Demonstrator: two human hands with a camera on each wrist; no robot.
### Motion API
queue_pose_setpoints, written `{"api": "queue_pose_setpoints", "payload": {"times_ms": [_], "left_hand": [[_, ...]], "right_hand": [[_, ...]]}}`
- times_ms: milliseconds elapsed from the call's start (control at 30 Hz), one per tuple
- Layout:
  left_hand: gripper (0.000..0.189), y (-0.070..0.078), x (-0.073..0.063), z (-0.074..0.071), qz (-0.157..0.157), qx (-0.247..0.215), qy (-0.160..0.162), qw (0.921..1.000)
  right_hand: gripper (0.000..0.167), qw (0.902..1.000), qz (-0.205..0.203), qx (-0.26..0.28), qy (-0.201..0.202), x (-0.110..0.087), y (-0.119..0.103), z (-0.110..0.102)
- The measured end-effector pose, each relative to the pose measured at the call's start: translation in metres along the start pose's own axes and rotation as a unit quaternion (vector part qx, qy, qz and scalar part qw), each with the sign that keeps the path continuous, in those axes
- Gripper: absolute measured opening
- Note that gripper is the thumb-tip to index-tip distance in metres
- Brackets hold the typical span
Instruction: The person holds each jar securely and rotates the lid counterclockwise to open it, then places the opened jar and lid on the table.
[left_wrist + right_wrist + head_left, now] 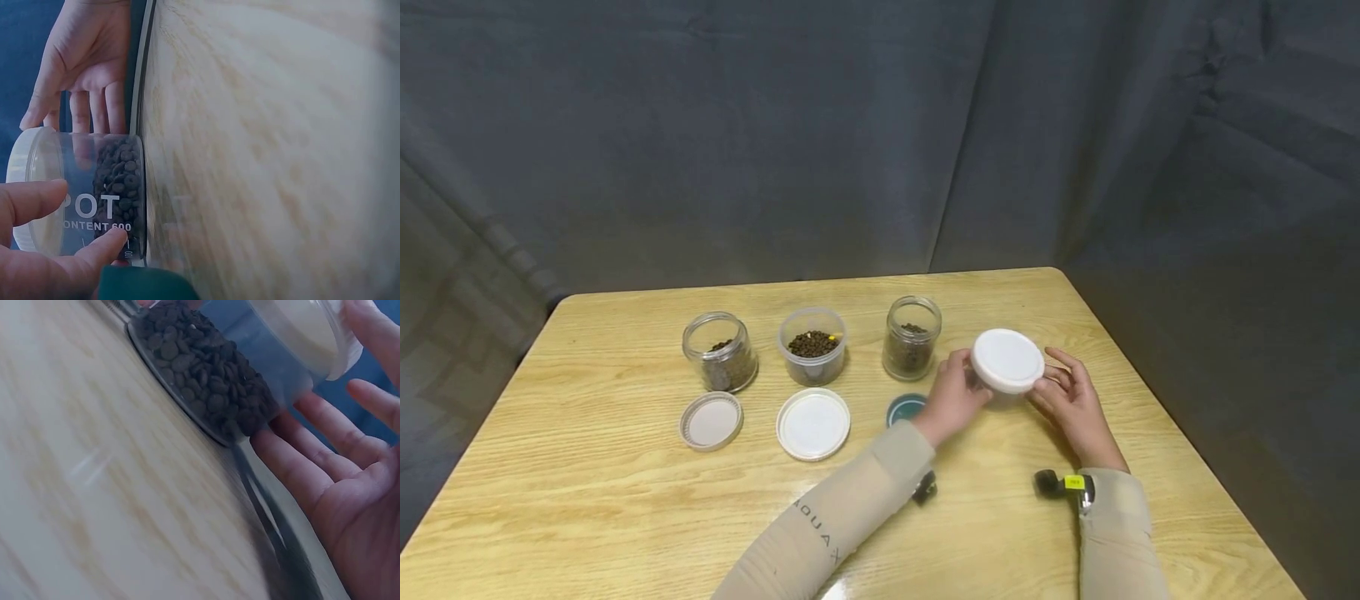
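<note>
A clear tub (84, 187) with a white lid (1007, 360) stands at the right of the table, holding dark brown, chip-like pieces (206, 369). My left hand (953, 398) grips its left side, thumb and fingers against the lid and printed wall in the left wrist view. On the opposite side, my right hand (1075, 408) has its fingers spread; in the right wrist view, the fingertips touch the tub's lower wall and the thumb is at the lid. Behind my left hand lies a green lid (905, 407), partly hidden.
Left of the hands stand two uncovered glass jars (721, 354) and an uncovered plastic tub (812, 354), all with dark pieces inside. A beige lid (711, 422) and a white lid (814, 423) lie before them. Dark curtains (775, 150) hang beyond the wooden table (625, 508).
</note>
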State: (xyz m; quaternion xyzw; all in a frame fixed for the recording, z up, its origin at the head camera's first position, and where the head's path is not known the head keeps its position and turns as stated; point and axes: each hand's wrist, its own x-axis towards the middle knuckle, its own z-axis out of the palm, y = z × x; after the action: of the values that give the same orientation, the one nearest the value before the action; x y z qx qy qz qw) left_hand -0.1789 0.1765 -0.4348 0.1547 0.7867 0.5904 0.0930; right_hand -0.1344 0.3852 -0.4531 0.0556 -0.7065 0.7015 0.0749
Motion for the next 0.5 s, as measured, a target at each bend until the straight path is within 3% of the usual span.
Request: {"api": "queue_pose_setpoints", "payload": {"times_ms": [233,433,500], "left_hand": [[0.069,0.0013,-0.0011,-0.0014,-0.003,-0.003,-0.002,1.0],[0.069,0.0004,-0.0013,0.0002,0.001,-0.002,-0.002,1.0],[0.069,0.0002,-0.0016,0.0008,0.001,-0.001,-0.002,1.0]], "right_hand": [[0.035,0.9999,-0.01,0.004,0.008,0.0003,0.0016,0.0006],[0.044,0.9999,0.003,-0.007,0.01,-0.002,-0.0004,0.0004],[0.05,0.9992,0.006,-0.039,0.009,-0.0022,-0.0007,0.0007]]}}
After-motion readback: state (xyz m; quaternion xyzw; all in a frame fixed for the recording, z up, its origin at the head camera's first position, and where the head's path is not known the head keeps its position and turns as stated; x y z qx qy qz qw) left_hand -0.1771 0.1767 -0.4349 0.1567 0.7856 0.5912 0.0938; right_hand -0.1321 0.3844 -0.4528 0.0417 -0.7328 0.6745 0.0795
